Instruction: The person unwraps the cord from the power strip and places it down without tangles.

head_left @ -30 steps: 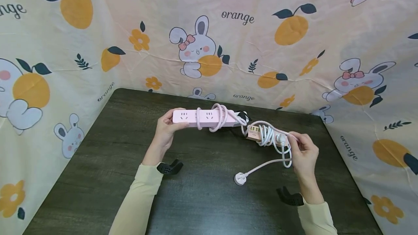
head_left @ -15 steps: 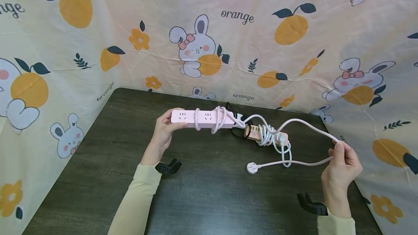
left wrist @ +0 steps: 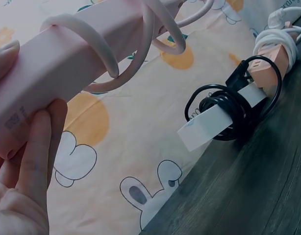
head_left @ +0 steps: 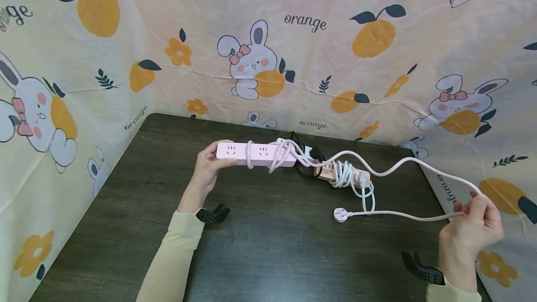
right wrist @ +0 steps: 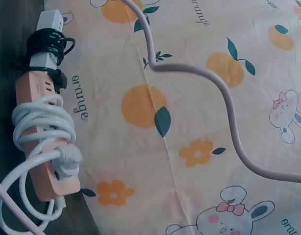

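Observation:
My left hand (head_left: 205, 171) grips the left end of a pink power strip (head_left: 228, 152), held above the table; in the left wrist view the thumb lies on one side and the fingers on the other. Loops of the strip's pink cord (left wrist: 109, 54) wrap round its body. From the strip's right end the cord (head_left: 398, 164) runs out in a wavy line to my right hand (head_left: 474, 227), which pinches it out past the table's right edge. A free length doubles back left to a round white plug (head_left: 340, 215). The right hand is out of sight in the right wrist view.
An orange-pink power strip (right wrist: 35, 181) with a coiled white cord (right wrist: 42, 125) lies at the back right of the table. Beside it lies a white strip (left wrist: 204, 128) wrapped in black cord (left wrist: 229, 110). A printed cloth (head_left: 189, 27) hangs behind the dark table (head_left: 260, 246).
My right hand has moved right and toward me, drawing the pink cord out long. The plug has shifted right. The left hand and pink strip have drifted slightly left.

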`<action>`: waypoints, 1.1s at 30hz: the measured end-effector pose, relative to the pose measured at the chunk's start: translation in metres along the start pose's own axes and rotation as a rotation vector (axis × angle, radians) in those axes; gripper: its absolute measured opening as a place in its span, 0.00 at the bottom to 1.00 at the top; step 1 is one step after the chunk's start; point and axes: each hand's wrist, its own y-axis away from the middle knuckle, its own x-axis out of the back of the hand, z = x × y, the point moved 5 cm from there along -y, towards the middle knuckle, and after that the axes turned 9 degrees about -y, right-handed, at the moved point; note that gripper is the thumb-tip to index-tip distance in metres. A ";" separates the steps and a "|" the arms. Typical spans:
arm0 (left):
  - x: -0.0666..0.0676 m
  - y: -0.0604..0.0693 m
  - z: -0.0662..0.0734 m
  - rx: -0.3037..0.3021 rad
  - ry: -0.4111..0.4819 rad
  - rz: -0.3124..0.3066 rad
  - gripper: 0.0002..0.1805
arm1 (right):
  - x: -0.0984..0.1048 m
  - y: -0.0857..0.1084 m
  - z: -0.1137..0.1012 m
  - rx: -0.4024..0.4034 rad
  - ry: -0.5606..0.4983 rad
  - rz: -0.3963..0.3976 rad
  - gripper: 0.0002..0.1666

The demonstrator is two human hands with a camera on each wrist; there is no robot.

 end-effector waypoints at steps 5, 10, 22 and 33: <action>0.006 -0.003 0.003 -0.009 0.011 0.029 0.27 | 0.005 -0.002 -0.005 0.005 0.017 0.042 0.10; 0.009 -0.005 0.005 -0.015 -0.006 0.018 0.28 | 0.011 -0.008 -0.012 -0.027 -0.004 0.109 0.09; 0.020 -0.007 0.003 -0.048 -0.007 0.101 0.27 | 0.027 -0.012 -0.020 -0.124 -0.012 0.191 0.09; 0.030 -0.005 0.004 -0.051 0.009 0.241 0.25 | 0.042 -0.022 -0.025 -0.144 -0.251 0.210 0.08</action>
